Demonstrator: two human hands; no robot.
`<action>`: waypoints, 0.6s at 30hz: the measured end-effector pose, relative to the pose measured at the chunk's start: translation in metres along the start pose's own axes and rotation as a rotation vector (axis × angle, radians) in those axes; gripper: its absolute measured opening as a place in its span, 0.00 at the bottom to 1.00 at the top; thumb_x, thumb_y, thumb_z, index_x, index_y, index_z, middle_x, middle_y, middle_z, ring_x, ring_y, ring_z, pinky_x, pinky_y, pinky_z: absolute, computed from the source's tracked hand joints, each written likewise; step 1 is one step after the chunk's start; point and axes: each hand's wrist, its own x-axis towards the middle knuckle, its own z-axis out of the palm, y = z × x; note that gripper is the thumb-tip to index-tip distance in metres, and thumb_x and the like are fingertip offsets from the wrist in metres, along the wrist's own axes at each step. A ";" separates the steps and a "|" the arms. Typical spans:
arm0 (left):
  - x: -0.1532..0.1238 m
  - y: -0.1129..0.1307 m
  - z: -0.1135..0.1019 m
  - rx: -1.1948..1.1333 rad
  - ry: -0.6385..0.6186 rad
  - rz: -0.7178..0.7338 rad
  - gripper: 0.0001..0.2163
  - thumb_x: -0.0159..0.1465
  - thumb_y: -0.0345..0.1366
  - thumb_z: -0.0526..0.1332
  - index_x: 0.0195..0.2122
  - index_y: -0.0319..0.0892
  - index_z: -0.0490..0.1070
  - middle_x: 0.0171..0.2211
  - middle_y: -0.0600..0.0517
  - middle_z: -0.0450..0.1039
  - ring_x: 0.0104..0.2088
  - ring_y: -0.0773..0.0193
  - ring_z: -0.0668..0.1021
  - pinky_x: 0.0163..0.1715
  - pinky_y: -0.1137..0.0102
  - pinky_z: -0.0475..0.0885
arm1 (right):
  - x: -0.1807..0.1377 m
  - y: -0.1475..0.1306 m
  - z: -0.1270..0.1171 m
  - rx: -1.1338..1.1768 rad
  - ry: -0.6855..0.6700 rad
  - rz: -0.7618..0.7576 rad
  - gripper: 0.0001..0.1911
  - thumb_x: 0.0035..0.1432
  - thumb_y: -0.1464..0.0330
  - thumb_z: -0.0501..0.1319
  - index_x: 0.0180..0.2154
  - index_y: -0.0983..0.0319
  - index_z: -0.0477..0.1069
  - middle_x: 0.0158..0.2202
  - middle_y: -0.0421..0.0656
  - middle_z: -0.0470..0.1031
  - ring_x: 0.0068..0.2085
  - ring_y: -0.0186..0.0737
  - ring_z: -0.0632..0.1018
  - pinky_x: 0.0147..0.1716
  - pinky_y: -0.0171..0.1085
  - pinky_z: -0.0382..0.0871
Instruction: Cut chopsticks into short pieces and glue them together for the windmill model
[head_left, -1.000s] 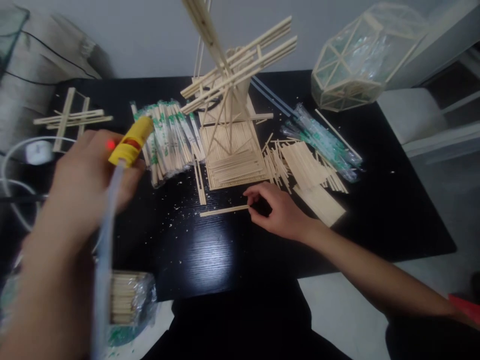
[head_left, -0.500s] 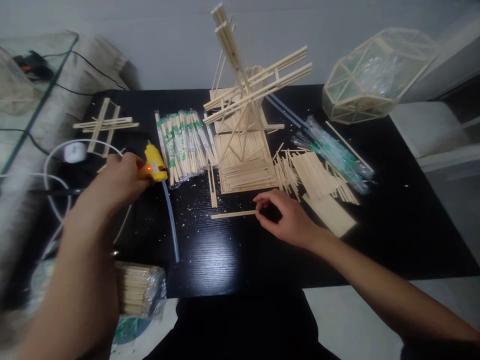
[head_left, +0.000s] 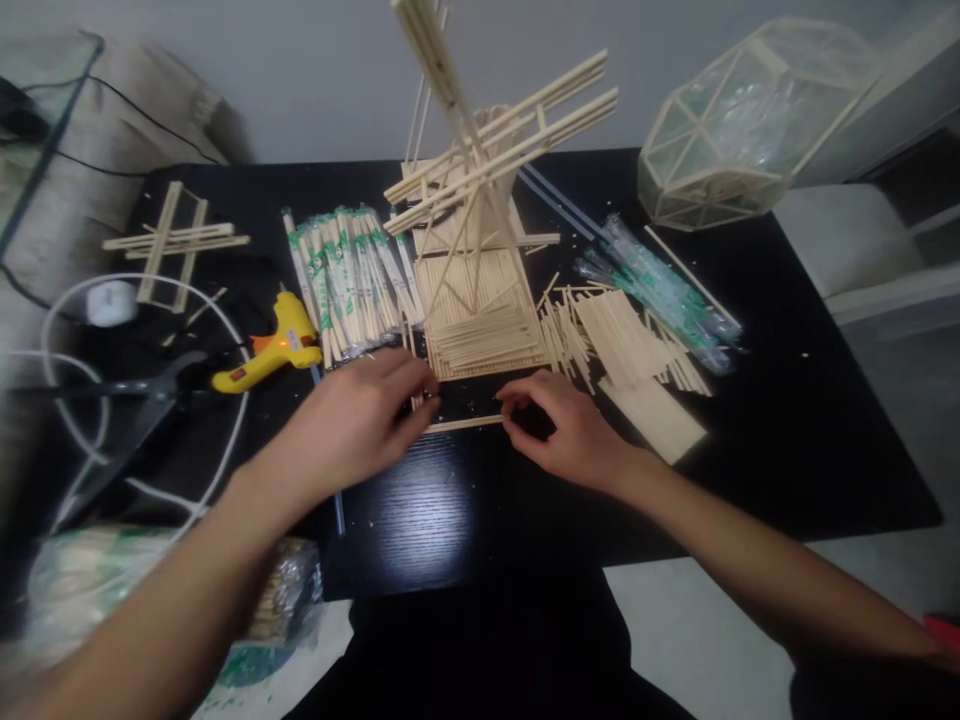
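Grey wall (head_left: 315, 70) backs a black table (head_left: 525, 520), its wood-grain top glossy near the front edge and flecked with pale crumbs; light floor (head_left: 720, 610) shows below. Near the table's front, a thin wooden strip (head_left: 472, 424) lies crosswise between two bare hands. Right hand (head_left: 559, 425): thumb and fingertips in a narrow pinch at the strip's right end. Left hand (head_left: 379, 405): fingers curled close together at its left end; whether they hold it cannot be told. Behind stands a stick model (head_left: 484, 172) with crossed arms. Left: wrapped chopsticks (head_left: 345, 285), a yellow glue gun (head_left: 289, 335). Right: loose sticks (head_left: 566, 335), clear wrappers (head_left: 660, 285), a faceted frame (head_left: 697, 130).
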 end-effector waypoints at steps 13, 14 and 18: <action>0.009 0.025 0.041 0.036 -0.079 0.098 0.09 0.73 0.32 0.53 0.37 0.40 0.71 0.34 0.49 0.70 0.33 0.60 0.75 0.33 0.66 0.72 | 0.001 0.001 0.000 -0.021 -0.010 -0.015 0.11 0.60 0.75 0.62 0.45 0.58 0.71 0.36 0.40 0.79 0.39 0.43 0.77 0.43 0.42 0.70; 0.010 0.026 0.041 0.025 -0.077 0.099 0.09 0.72 0.32 0.53 0.37 0.39 0.71 0.34 0.49 0.70 0.34 0.60 0.75 0.34 0.66 0.72 | 0.001 0.001 0.000 -0.020 -0.012 -0.010 0.11 0.60 0.75 0.62 0.45 0.58 0.71 0.36 0.40 0.79 0.39 0.43 0.77 0.43 0.42 0.70; 0.011 0.026 0.040 -0.031 -0.093 0.095 0.09 0.72 0.30 0.54 0.36 0.39 0.72 0.34 0.49 0.70 0.33 0.61 0.75 0.35 0.65 0.72 | 0.000 0.001 0.000 -0.014 -0.014 -0.003 0.11 0.60 0.76 0.63 0.44 0.58 0.71 0.35 0.39 0.78 0.39 0.42 0.77 0.43 0.41 0.69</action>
